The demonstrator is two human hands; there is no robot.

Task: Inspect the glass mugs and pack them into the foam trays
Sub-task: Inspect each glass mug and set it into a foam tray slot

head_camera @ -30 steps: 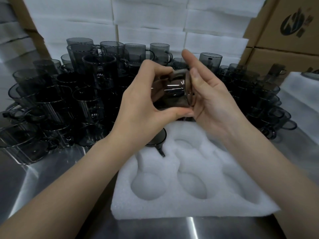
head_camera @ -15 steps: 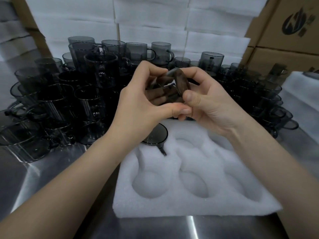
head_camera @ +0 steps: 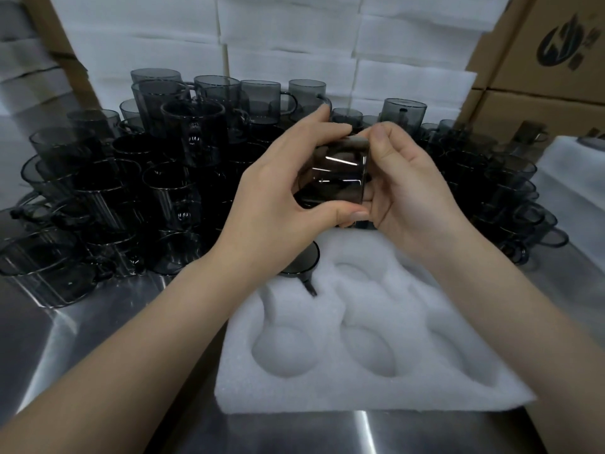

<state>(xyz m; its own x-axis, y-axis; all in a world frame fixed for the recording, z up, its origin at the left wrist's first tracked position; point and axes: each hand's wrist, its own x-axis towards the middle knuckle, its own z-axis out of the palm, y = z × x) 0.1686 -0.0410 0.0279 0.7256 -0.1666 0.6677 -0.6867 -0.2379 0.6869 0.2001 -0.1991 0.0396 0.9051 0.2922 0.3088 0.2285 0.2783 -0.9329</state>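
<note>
Smoked glass mug (head_camera: 334,178) up in air, tipped on side, over far edge of foam tray (head_camera: 360,398). Left hand (head_camera: 278,198) wrapped round body, thumb underneath. Right hand (head_camera: 409,198) clamped on other end, thumb on top. One packed mug (head_camera: 302,262) sits in far-left pocket, near pockets unfilled. Heap of mugs (head_camera: 131,191) behind on steel desk (head_camera: 82,339). Glass looks slick, rigid, chip-prone, probably lightish. Safest grip is round body, not handle or rim. Lower gently into foam.
</note>
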